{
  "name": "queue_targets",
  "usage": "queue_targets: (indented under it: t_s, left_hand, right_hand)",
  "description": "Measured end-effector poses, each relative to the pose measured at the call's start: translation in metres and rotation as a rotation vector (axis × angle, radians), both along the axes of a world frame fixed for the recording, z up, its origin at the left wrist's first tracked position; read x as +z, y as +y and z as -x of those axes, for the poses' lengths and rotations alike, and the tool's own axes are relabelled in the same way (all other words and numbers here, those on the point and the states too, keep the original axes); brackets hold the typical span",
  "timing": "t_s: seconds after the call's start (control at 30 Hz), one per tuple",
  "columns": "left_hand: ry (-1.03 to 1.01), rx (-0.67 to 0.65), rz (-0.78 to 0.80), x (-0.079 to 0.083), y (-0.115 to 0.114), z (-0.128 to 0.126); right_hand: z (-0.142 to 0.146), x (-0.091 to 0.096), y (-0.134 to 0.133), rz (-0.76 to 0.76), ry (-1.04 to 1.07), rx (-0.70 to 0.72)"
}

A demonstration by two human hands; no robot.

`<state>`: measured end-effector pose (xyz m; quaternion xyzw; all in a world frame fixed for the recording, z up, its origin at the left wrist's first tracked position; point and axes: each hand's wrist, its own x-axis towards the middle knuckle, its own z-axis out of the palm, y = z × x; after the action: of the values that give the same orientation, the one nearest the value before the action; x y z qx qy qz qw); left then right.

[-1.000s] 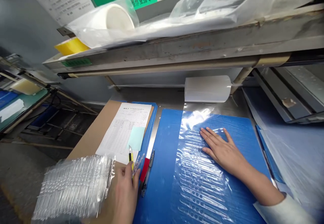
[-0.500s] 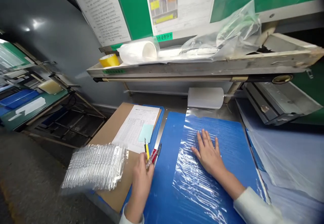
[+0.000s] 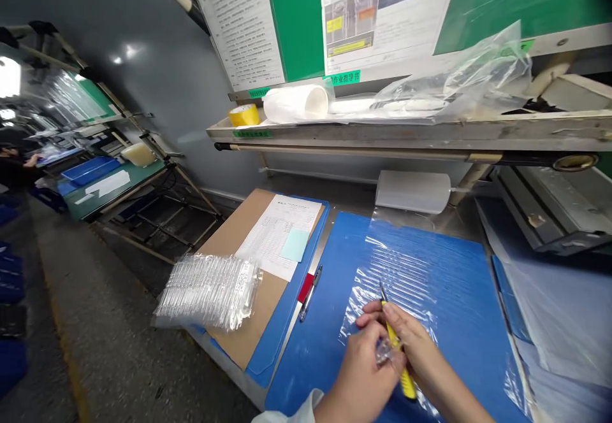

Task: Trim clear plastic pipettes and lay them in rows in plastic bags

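My right hand point(image 3: 425, 359) is closed around a yellow utility knife point(image 3: 398, 354). The knife's blade points away from me over a clear plastic film point(image 3: 421, 270). The film lies flat on a blue board point(image 3: 459, 295). My left hand point(image 3: 361, 375) is just left of the knife, its fingers pinched on a small crumpled bit of clear plastic point(image 3: 383, 350) against the handle. Both hands are above the near end of the film.
A film roll point(image 3: 414, 192) lies behind the board. To the left are pens point(image 3: 310, 286), a paper form point(image 3: 282, 235) on brown card, and a stack of clear blister packs point(image 3: 210, 289). The shelf point(image 3: 382, 135) above holds yellow tape point(image 3: 243, 115), a white roll point(image 3: 296, 103) and bags. A grey machine point(image 3: 549, 213) sits at right.
My left hand lifted the yellow knife from beside the pens and brought it to the film. My right hand left the film and now grips the knife. The view tilted upward.
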<state>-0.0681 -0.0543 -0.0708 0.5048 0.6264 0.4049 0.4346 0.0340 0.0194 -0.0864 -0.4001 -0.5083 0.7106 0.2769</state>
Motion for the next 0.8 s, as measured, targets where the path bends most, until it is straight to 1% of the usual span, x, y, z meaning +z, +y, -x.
queue_targets:
  t_s: [0.03,0.07,0.1,0.13,0.17,0.23,0.27,0.3,0.37,0.4,0.43,0.53,0.63,0.8]
  left_hand:
    - [0.061,-0.037,-0.032,0.000,0.004,-0.001]
    - [0.144,-0.072,-0.057,-0.001,0.010,-0.001]
    - [0.251,-0.105,-0.064,-0.001,0.016,0.000]
    - [0.379,-0.135,-0.054,-0.002,0.023,0.002]
    - [0.516,-0.166,-0.033,-0.003,0.032,0.004]
    - [0.777,-0.221,-0.005,-0.008,0.054,0.005]
    - [0.887,-0.237,-0.024,-0.012,0.066,0.004]
    - [0.976,-0.246,-0.073,-0.017,0.080,0.003]
    - [1.094,-0.262,-0.205,-0.029,0.108,0.000]
    - [1.130,-0.274,-0.250,-0.036,0.121,-0.001]
    - [1.152,-0.294,-0.262,-0.043,0.133,0.000]
    - [1.164,-0.357,-0.184,-0.059,0.157,0.005]
    - [1.147,-0.388,-0.140,-0.066,0.163,0.010]
    - [1.108,-0.375,-0.158,-0.070,0.160,0.011]
  right_hand:
    - [-0.007,0.004,0.006,0.025,0.042,-0.042]
    - [-0.014,0.006,0.015,0.012,0.043,-0.103]
    - [-0.023,0.007,0.027,-0.018,0.011,-0.158]
    - [-0.032,0.006,0.041,-0.051,-0.054,-0.181]
    - [-0.041,0.004,0.056,-0.094,-0.154,-0.155]
    - [-0.054,-0.001,0.087,-0.207,-0.376,0.002]
    - [-0.058,-0.004,0.101,-0.267,-0.461,0.089]
    - [-0.060,-0.007,0.115,-0.324,-0.518,0.164]
    - [-0.058,-0.012,0.139,-0.407,-0.579,0.258]
    - [-0.055,-0.013,0.150,-0.434,-0.606,0.287]
    - [-0.051,-0.015,0.159,-0.470,-0.646,0.320]
    - [-0.037,-0.018,0.180,-0.614,-0.811,0.386]
    - [-0.023,-0.020,0.191,-0.751,-0.978,0.429]
    - [-0.003,-0.020,0.194,-0.878,-1.150,0.502]
